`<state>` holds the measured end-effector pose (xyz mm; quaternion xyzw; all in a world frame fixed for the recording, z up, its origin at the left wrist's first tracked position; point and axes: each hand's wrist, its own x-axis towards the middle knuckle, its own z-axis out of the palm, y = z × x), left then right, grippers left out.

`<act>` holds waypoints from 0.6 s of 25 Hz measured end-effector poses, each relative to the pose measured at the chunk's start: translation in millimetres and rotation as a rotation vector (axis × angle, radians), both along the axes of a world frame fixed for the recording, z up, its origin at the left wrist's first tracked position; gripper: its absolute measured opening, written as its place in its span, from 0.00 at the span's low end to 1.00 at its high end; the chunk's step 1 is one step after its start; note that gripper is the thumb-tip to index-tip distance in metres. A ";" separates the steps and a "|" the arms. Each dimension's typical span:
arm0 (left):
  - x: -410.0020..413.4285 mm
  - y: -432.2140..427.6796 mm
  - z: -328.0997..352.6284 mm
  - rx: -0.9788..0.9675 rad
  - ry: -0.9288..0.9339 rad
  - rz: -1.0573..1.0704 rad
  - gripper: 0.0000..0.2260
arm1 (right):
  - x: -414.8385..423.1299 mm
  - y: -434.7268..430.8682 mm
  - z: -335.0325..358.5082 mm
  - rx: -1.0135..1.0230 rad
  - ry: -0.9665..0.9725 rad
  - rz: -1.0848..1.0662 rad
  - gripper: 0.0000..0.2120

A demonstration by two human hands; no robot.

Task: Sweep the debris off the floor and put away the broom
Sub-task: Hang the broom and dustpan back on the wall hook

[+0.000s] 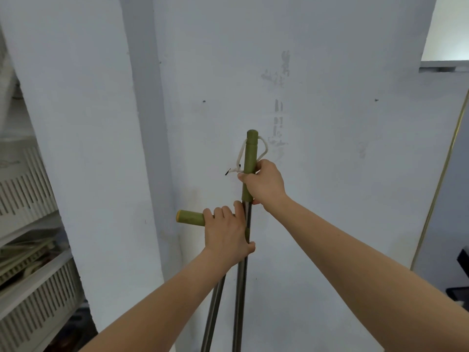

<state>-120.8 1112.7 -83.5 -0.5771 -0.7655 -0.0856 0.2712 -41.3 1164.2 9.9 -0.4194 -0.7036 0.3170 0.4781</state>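
Observation:
Two steel poles stand upright in front of a white wall. The broom handle (250,153) has a green grip with a white cord loop (264,148) at its top; my right hand (264,182) is closed around that grip. A second pole, probably the dustpan's (214,308), ends in a sideways green grip (190,217) with a yellow cap. My left hand (227,233) holds that grip, with its thumb and fingers also touching the broom's steel shaft (239,301). The broom head, the dustpan and the floor are out of view.
The white wall (330,174) is close ahead, with a projecting pillar (83,148) on the left. White slatted crates (33,295) are stacked at the left edge. A gold-edged panel (441,179) leans at the right, with dark objects below it.

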 end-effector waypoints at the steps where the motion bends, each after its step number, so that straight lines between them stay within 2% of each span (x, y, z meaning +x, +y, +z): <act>1: -2.0 -0.2 1.8 -0.003 -0.026 0.008 0.34 | -2.9 0.3 -1.4 0.011 -0.014 0.006 0.10; 6: -7.7 3.1 12.8 0.048 -0.076 -0.007 0.27 | -9.9 2.3 5.6 0.100 -0.041 0.003 0.09; 9: -13.2 4.8 13.1 0.075 -0.041 -0.052 0.28 | -5.3 4.3 9.0 0.129 -0.060 0.003 0.10; 12: -27.6 6.6 13.3 -0.070 -0.015 -0.197 0.35 | -3.2 8.3 -0.4 0.111 -0.090 0.041 0.11; 15: -57.6 10.9 24.3 -0.292 -0.155 -0.230 0.36 | -7.7 11.9 -14.5 0.131 -0.132 0.097 0.11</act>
